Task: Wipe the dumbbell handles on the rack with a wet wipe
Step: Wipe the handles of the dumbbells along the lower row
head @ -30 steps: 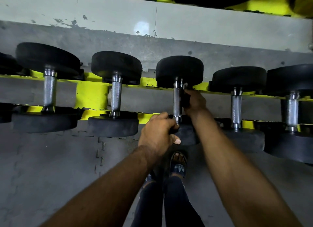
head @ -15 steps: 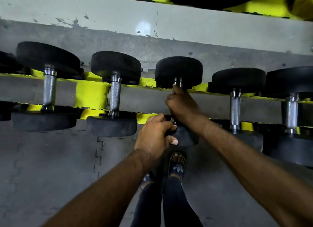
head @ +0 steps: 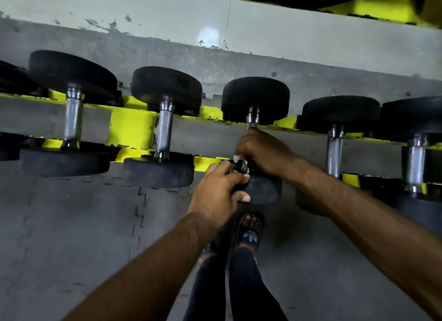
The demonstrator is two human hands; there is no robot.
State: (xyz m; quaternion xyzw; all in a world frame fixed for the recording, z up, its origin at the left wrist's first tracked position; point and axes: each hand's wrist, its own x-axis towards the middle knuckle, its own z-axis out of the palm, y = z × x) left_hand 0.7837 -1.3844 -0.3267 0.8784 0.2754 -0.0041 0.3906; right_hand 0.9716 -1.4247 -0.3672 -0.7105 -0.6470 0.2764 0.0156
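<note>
Your right hand is curled round the handle of the middle dumbbell on the yellow rack, with the white wet wipe peeking from its grip. Your left hand grips that dumbbell's near head. Brace it firmly and twist the wipe along the whole handle.

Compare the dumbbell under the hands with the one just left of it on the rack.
The middle black-headed chrome-handled dumbbell has its handle wrapped by the right hand, with only the top end showing; the left neighbouring black-headed dumbbell shows its whole knurled handle. The left hand grips the middle dumbbell's near head; the neighbour's near head is untouched. Both lie across the yellow metal rack.
</note>
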